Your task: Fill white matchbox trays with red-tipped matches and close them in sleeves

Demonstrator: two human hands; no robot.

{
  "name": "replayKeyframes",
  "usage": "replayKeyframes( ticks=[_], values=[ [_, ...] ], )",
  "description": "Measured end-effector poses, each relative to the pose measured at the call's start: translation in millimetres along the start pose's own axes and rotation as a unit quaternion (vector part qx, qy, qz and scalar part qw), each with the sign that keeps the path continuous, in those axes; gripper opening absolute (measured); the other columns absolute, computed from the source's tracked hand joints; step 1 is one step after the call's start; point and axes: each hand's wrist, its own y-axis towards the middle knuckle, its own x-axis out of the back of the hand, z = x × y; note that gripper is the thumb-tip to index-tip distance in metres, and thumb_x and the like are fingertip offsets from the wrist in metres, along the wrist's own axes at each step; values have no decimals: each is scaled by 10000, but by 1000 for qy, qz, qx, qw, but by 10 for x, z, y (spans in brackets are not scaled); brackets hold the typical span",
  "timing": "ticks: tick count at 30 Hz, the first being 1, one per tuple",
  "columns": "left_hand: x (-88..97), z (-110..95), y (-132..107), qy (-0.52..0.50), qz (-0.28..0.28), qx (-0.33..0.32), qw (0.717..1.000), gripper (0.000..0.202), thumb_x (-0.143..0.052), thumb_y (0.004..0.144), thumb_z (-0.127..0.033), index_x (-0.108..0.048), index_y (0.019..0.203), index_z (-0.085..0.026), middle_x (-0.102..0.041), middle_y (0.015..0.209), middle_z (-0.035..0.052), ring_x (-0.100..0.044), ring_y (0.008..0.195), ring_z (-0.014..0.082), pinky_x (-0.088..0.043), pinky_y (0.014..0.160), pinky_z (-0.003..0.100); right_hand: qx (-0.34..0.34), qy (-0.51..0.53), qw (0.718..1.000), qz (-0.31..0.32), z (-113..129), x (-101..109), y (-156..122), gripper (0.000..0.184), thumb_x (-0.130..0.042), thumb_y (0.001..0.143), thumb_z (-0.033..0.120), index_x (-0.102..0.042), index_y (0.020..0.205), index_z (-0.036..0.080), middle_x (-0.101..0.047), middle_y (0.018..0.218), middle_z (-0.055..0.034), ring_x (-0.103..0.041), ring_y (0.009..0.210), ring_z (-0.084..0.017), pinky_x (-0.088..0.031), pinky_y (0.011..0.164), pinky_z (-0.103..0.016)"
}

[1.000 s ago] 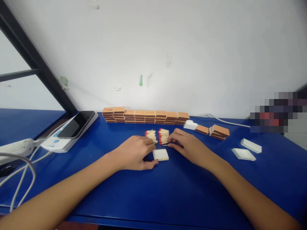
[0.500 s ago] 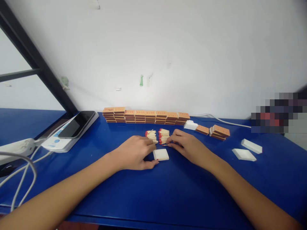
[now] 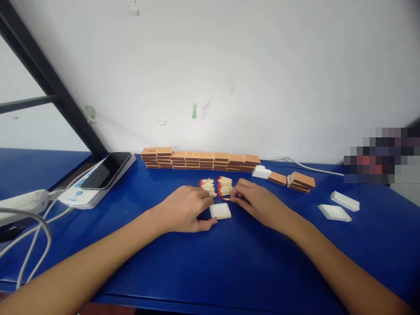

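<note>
My left hand (image 3: pixel 187 209) rests on the table with its thumb and fingers around the left side of a small white matchbox tray (image 3: pixel 220 211). A match lies along the tray's near side. My right hand (image 3: pixel 251 195) is closed in a pinch on a match (image 3: pixel 226 199), whose red head points left, just above the table. Right beside those fingertips lies a pile of red-headed matches (image 3: pixel 225 187). A second match pile (image 3: pixel 207 186) lies to its left, partly covered by my left fingers.
Orange matchboxes (image 3: pixel 200 161) are stacked in a row along the wall. Farther right are a white tray (image 3: pixel 261 172), a single matchbox (image 3: pixel 277 178) and a small stack (image 3: pixel 301 181). White trays (image 3: pixel 334 212) lie at the right. A phone (image 3: pixel 106 170) and cables (image 3: pixel 46 223) occupy the left.
My right hand has moved slightly right, drawing the match a little away from the pile. My left hand stays on the tray.
</note>
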Motion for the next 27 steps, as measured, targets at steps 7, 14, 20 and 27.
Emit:
replayKeyframes(
  ticks=[7, 14, 20, 27],
  values=[
    [16, -4, 5, 6, -2, 9, 1000, 354, -626, 995, -484, -697, 940, -142, -702, 851, 56, -683, 765, 217, -485, 687, 339, 34, 57, 998, -8, 257, 2, -47, 93, -607, 1042, 245, -654, 964, 225, -621, 966, -14, -602, 789, -148, -459, 696, -286],
    [2, 2, 2, 1, -1, 7, 1000, 342, -626, 996, -480, -687, 928, -150, -695, 853, 44, -680, 765, 213, -485, 694, 344, 26, 34, 997, -62, 107, -25, -11, 123, -592, 1032, 222, -714, 1027, 233, -635, 976, -34, -621, 793, -161, -482, 691, -302],
    [4, 3, 2, -3, -1, 5, 1000, 346, -622, 997, -479, -691, 929, -146, -699, 856, 51, -681, 766, 212, -483, 689, 342, 28, 2, 999, -45, -42, -68, 27, 120, -599, 1015, 191, -714, 1012, 226, -613, 973, -36, -602, 757, -162, -485, 690, -309],
    [9, 7, -1, -2, -2, 7, 1000, 338, -630, 988, -479, -684, 920, -153, -702, 848, 52, -677, 759, 208, -483, 689, 334, 22, -18, 999, -19, 3, -55, 25, 125, -548, 1045, 226, -621, 943, 224, -604, 963, -36, -583, 727, -164, -484, 687, -315]
  ],
)
